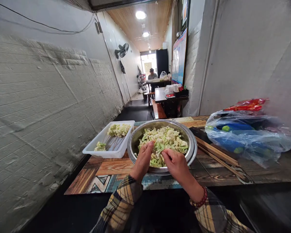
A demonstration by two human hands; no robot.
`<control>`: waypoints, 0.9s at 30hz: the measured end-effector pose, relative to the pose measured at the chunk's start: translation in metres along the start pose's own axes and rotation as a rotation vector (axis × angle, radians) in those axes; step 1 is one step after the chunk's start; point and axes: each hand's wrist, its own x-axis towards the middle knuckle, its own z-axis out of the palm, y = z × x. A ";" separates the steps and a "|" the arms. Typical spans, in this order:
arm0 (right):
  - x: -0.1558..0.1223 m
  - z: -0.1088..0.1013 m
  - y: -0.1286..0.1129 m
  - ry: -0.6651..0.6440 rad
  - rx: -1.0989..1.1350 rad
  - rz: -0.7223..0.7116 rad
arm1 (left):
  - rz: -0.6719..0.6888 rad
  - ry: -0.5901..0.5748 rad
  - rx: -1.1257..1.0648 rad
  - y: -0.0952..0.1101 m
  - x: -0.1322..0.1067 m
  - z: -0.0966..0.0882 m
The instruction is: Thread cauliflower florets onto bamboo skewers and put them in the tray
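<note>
A steel bowl (pixel 193 147) full of cut cauliflower (pixel 169 137) stands in front of me. Over its near side, my left hand (pixel 144 158) is closed in a pinch, with a pale green cauliflower floret (pixel 159 147) at its fingertips. My right hand (pixel 176 163) is curled shut just to the right, thumb and forefinger pressed together facing the floret. Whatever is inside the right fingers is too small or hidden to make out. Left of the bowl, a white plastic tray (pixel 88 150) holds skewered cauliflower (pixel 118 130) with thin sticks.
Bamboo skewers (pixel 218 153) lie right of the bowl on the wood-patterned table (pixel 116 166). Beyond them sits a clear plastic bag (pixel 249 136) with blue contents and a red packet (pixel 248 104). Farther back are another table (pixel 161 94), a bench (pixel 158 110) and a seated person (pixel 152 75).
</note>
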 end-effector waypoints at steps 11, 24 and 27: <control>0.015 -0.023 0.028 0.015 0.016 0.037 | 0.023 -0.072 0.068 0.004 0.039 -0.029; 0.011 -0.027 0.039 0.063 0.201 0.251 | 0.322 -0.271 0.749 -0.034 0.062 -0.024; 0.012 -0.029 0.036 0.068 0.167 0.237 | 0.350 -0.381 0.799 -0.031 0.059 -0.016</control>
